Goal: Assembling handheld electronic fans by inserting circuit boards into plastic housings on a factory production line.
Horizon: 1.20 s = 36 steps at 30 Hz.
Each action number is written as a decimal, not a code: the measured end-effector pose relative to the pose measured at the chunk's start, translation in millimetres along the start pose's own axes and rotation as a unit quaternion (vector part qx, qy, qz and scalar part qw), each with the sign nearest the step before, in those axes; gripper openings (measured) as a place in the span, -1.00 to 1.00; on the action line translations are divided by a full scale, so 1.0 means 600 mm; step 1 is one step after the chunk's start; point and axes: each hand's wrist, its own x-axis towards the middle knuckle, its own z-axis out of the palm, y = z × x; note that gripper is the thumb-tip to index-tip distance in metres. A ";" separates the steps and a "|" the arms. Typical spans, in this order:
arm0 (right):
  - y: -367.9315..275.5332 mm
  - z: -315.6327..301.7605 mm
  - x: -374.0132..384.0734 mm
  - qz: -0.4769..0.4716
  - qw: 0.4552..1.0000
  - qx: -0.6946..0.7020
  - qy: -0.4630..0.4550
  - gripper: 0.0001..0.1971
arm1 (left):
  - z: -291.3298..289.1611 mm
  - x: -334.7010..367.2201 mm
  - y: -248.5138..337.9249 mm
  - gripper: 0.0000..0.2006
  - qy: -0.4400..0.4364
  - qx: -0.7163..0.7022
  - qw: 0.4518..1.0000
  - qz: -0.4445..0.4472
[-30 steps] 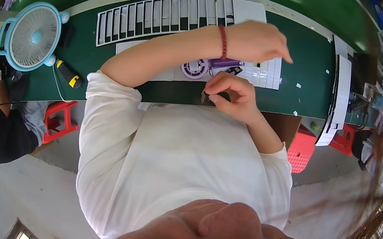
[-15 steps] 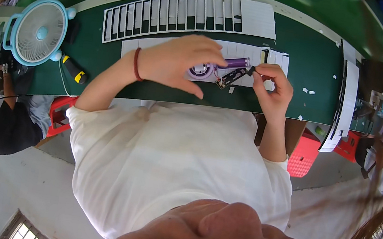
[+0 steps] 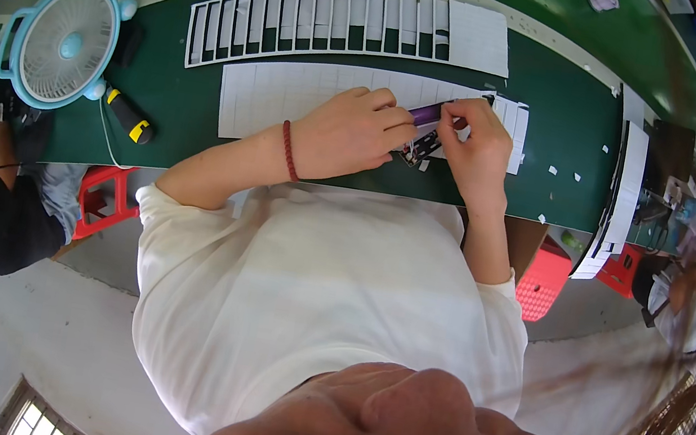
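Observation:
My left hand (image 3: 352, 134) is closed, its fingers curled round the near end of a purple cylinder (image 3: 425, 116), which looks like a battery cell. Just below the cylinder, a narrow black circuit board (image 3: 421, 149) shows between my hands. The round purple part joined to it is hidden behind my left hand. At the cylinder's right end, my right hand (image 3: 479, 145) pinches with thumb and forefinger; what lies between the fingertips is too small to make out. Both hands are over a white gridded sheet (image 3: 248, 101) on the dark green table.
Beyond the sheet lies a white slotted frame (image 3: 306, 21). To the left stand a light-blue fan (image 3: 71, 44) and a yellow-black handled tool (image 3: 129, 117). White scraps (image 3: 578, 176) and a stack of sheets (image 3: 625, 184) are at the right. A person (image 3: 5, 227) sits at left.
My left hand has moved right and closed on the purple cylinder, covering the round part. My right hand, which held a small black piece, has shifted up and left to the cylinder's end.

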 end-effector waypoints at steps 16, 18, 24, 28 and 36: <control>0.019 -0.044 0.019 -0.150 0.977 -0.090 -0.119 -0.83 | 0.016 0.012 -0.018 -0.61 0.063 0.100 0.993 0.023; 0.020 -0.046 0.025 -0.175 0.968 -0.121 -0.135 -0.83 | 0.013 0.014 -0.025 -0.69 0.076 0.100 0.991 0.040; 0.020 -0.050 0.040 -0.175 0.960 -0.109 -0.188 -0.82 | 0.010 0.010 -0.028 -0.55 0.039 0.068 0.996 0.032; 0.017 -0.050 0.049 -0.243 0.936 -0.171 -0.191 -0.77 | 0.005 0.011 -0.026 -0.64 0.049 0.084 0.994 0.048; 0.013 -0.046 0.069 -0.322 0.889 -0.244 -0.218 -0.83 | 0.001 0.013 -0.028 -0.60 0.008 0.060 0.998 0.033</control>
